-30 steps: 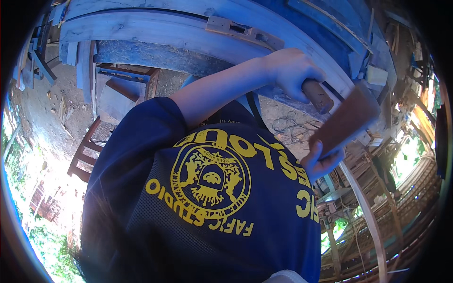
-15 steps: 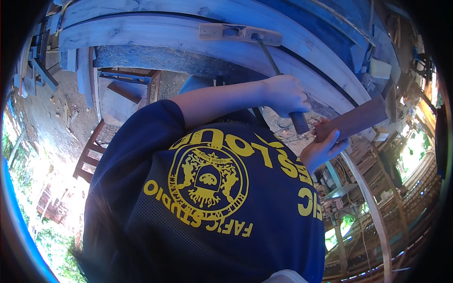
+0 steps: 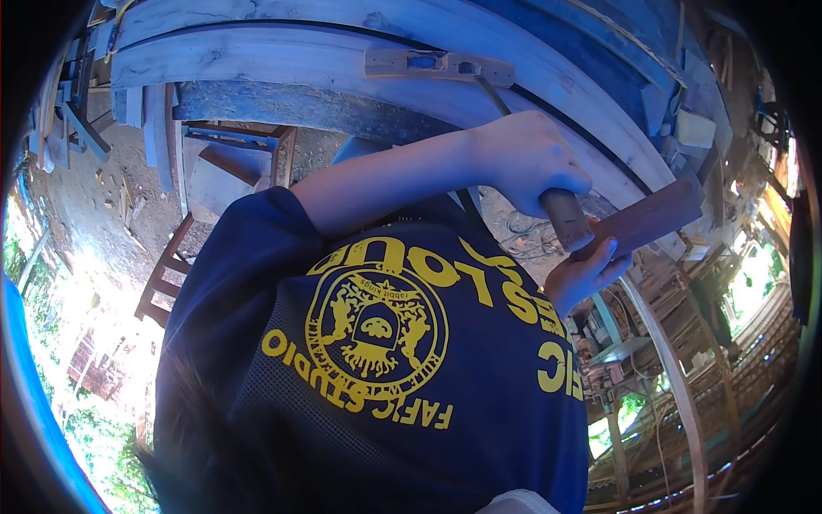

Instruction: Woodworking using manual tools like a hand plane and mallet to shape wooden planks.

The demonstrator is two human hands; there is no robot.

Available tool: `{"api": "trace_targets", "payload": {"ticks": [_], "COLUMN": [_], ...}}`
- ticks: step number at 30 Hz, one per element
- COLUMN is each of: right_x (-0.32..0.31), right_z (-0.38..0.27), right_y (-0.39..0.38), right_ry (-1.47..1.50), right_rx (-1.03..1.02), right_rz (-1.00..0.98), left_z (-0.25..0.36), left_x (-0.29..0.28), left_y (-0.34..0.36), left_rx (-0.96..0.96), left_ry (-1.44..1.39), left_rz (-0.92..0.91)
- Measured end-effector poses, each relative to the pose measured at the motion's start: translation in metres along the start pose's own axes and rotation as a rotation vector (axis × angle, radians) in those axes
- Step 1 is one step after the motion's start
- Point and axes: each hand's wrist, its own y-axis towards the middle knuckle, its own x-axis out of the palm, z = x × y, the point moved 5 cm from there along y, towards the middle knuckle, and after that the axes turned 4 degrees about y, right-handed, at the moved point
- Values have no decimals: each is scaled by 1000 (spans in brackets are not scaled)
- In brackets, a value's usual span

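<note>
My left hand [image 3: 529,158] is closed around a chisel, its round wooden handle [image 3: 567,221] jutting below my fist. Its thin metal shaft [image 3: 492,96] runs up from the fist to a slot in a short wooden piece [image 3: 385,63]. That piece has two cut openings and lies on a long pale plank. How deep the tip sits is hidden. My right hand [image 3: 584,272] grips one end of a flat, reddish-brown wooden block [image 3: 651,216]. The block's near end overlaps the handle butt in view; I cannot tell whether they touch.
Long pale planks [image 3: 257,56] curve across the top of the view. A wooden chair [image 3: 227,171] stands on the dirt floor at left, with a ladder-like wooden frame [image 3: 164,278] below it. A small pale block [image 3: 695,128] sits at upper right; stacked timber fills the lower right.
My left fist and the chisel handle have come closer to me and rightward, toward the block. The handle butt now overlaps the block; before, a gap showed. The slotted piece has barely shifted.
</note>
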Motion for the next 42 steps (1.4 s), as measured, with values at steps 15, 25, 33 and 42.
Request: {"api": "trace_targets", "payload": {"ticks": [15,25,33,42], "right_x": [20,25,31,8], "right_z": [0,1,-1,-70], "right_y": [-4,-3,0,14], "right_ry": [1,-12,-8,320], "right_rx": [-1,11,2,-168], "right_rz": [-64,-77,-75,-76], "left_z": [-12,-17,-19,-29], "left_x": [-11,-15,-17,-24], "left_y": [-16,-15,-13,-7], "left_rx": [-8,20,9,-8], "left_ry": [-48,-85,-93,-170], "left_rz": [-21,-1,4,44]}}
